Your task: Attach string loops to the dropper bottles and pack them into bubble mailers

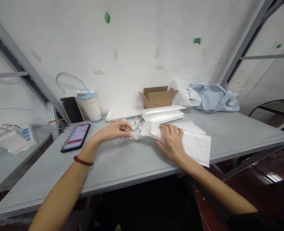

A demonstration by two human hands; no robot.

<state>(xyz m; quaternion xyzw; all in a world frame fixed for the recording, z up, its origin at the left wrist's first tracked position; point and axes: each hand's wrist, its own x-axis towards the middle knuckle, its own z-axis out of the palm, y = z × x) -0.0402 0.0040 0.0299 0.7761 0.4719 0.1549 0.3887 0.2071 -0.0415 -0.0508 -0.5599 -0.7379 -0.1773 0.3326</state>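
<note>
My left hand, with a dark red bead bracelet on its wrist, is closed in a pinch on a thin white looped cord. Just behind its fingertips lies a heap of small clear and white pieces, too small to name. My right hand grips a white bubble mailer, whose end points left toward my left hand. More bubble mailers lie flat under and beside the right hand, and one corner hangs past the table's front edge.
Behind stand stacked white mailers, an open cardboard box, a white plastic bag and a light blue cloth bag. At left are a cup, a propped phone, a flat phone and a power strip.
</note>
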